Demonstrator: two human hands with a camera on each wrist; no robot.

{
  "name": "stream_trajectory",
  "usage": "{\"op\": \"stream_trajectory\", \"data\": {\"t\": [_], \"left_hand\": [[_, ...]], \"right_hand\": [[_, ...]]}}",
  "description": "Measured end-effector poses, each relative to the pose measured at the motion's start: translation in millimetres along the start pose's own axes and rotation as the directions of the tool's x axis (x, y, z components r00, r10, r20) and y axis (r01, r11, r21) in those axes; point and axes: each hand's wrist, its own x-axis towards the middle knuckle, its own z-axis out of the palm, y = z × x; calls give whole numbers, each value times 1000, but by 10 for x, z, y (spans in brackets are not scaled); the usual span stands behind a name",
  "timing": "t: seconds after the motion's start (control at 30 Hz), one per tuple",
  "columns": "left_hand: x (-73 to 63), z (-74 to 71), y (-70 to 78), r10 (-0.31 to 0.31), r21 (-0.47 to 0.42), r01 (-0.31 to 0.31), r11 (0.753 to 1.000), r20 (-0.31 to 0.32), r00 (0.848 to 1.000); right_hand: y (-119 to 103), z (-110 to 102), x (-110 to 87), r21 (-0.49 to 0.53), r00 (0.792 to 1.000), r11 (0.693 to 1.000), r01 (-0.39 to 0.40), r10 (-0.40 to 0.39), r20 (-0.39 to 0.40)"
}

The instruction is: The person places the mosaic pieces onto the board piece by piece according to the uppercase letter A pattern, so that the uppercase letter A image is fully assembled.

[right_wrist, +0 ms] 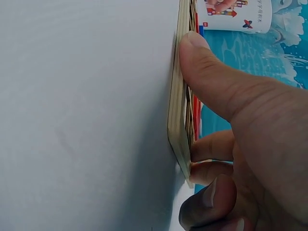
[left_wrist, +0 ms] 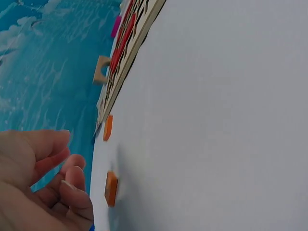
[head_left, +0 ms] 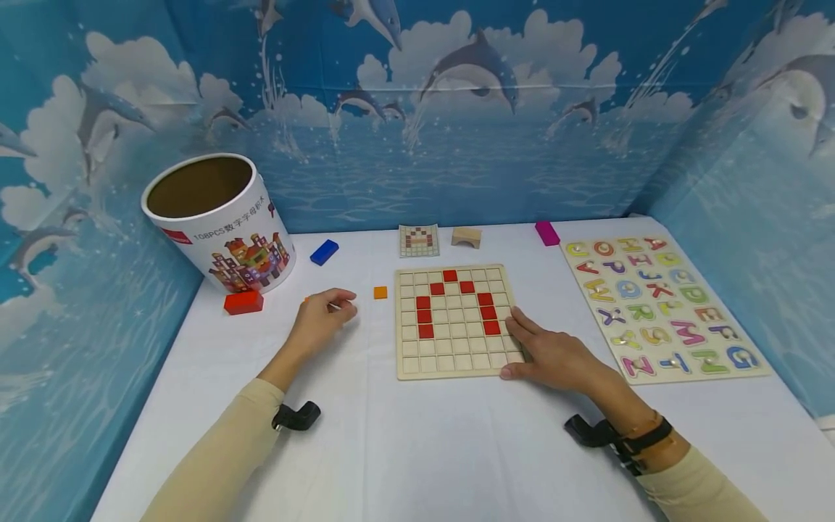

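Note:
My left hand point(head_left: 322, 319) hovers over the table left of the board, its fingers loosely bent with nothing between them. Below it in the left wrist view lies one orange tile point(left_wrist: 111, 188); in the head view this tile is mostly hidden behind the hand. A second orange tile point(head_left: 380, 292) lies between that hand and the wooden grid board point(head_left: 463, 366). Red tiles point(head_left: 450, 276) form an arch shape in the board's squares. At the board's near right corner, my right hand point(head_left: 557, 355) holds it, thumb point(right_wrist: 195, 53) on the near edge, fingers against the right side.
Behind the board stand a small pattern card point(head_left: 419, 241) and a wooden arch block point(head_left: 466, 236). A magenta block point(head_left: 547, 233) is near the alphabet puzzle board point(head_left: 590, 308) at right. Leftward are a blue block point(head_left: 324, 251), a red block point(head_left: 243, 302) and a large bucket point(head_left: 222, 217).

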Motion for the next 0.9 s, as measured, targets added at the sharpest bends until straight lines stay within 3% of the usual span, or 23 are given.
{"op": "stream_trajectory", "data": {"t": [0.17, 0.37, 0.67, 0.9], "left_hand": [[86, -291, -207, -138, -91, 135, 987, -29, 990], [138, -489, -397, -226, -168, 203, 965, -129, 966], [164, -548, -452, -250, -104, 241, 965, -85, 964], [176, -522, -467, -218, 43, 221, 974, -61, 974]], "right_hand": [[0, 1, 1, -7, 1000, 1000, -4, 4, -5], [-14, -6, -1, -10, 1000, 1000, 0, 0, -14], [-6, 5, -9, 2, 1000, 1000, 0, 0, -2], [-14, 12, -3, 4, 1000, 1000, -1, 1, 1]]}}
